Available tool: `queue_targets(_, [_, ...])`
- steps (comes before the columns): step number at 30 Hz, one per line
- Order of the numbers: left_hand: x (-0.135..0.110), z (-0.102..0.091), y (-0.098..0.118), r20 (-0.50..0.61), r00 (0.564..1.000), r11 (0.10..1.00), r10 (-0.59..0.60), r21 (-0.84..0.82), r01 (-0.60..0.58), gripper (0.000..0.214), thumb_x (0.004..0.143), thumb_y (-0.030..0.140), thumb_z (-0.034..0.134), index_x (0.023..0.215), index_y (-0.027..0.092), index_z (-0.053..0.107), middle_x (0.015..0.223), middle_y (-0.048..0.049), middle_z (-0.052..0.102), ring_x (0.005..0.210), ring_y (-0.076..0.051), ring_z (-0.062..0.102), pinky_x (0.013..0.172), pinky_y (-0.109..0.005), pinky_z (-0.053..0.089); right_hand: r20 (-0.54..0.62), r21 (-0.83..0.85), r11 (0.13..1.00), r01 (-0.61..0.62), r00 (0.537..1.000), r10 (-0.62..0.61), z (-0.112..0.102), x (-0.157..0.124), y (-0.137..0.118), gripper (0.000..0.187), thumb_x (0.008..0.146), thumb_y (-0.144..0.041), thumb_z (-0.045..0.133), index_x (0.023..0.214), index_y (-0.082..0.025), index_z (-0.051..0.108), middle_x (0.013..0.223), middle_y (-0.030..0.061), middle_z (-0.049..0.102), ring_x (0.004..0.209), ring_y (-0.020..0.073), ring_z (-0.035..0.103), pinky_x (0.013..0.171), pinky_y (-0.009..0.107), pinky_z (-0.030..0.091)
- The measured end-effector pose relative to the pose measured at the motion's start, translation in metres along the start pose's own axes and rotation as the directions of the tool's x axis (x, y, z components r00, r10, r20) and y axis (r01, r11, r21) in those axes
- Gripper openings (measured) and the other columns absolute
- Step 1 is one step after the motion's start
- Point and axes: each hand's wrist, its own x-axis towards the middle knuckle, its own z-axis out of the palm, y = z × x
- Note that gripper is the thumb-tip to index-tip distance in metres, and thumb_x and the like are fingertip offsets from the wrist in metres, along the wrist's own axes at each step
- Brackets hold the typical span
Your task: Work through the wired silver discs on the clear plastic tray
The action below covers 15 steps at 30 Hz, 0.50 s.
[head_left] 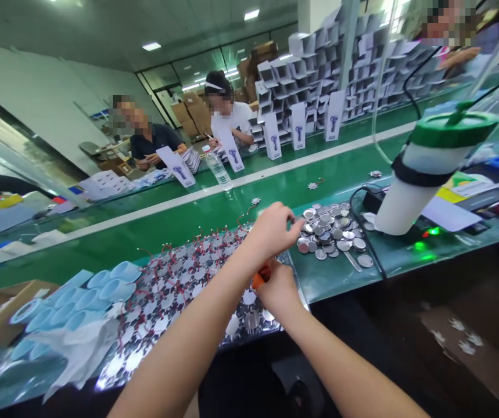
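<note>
My left hand reaches over the near edge of a pile of round silver metal discs, thumb and forefinger pinched together; whatever lies between them is too small to name. Just below it, my right hand is closed around an orange object, mostly covered by the fingers. Left of both hands lies a sheet of small star-shaped parts with round pale centres and red wires. My left forearm hides part of this sheet.
Light blue foam rings and a cardboard box stand at the left. A white bottle with a green lid leans at the right. Loose star-shaped parts rest on the green belt. A water bottle, white boxes and co-workers are beyond.
</note>
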Motion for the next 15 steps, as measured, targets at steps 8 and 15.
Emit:
queue_targets(8, [0.023,0.018,0.007,0.154,0.988,0.996,-0.02,0.084,0.007,0.027,0.092,0.034,0.057,0.102,0.013,0.07,0.101,-0.014,0.062,0.091,-0.026,0.062,0.081,-0.037,0.051,-0.064,0.027,1.0,-0.01,0.998,0.012,-0.02,0.006,-0.008,0.017,0.064,-0.006,0.062,0.074,-0.02,0.063,0.069,0.0058,0.073,0.066,0.0231,0.071,0.055,0.025,0.048])
queue_targets(15, [-0.145,-0.052,-0.041,0.071,0.981,0.98,-0.181,0.1,0.173,0.033,0.091,0.035,0.058,0.121,0.022,0.064,0.106,-0.0086,0.063,0.098,-0.024,0.062,0.087,-0.041,0.053,-0.079,0.385,0.913,-0.134,0.981,0.178,-0.025,0.013,-0.005,0.014,0.072,-0.025,0.07,0.082,-0.02,0.062,0.065,0.0022,0.069,0.061,0.0216,0.072,0.056,0.03,0.059])
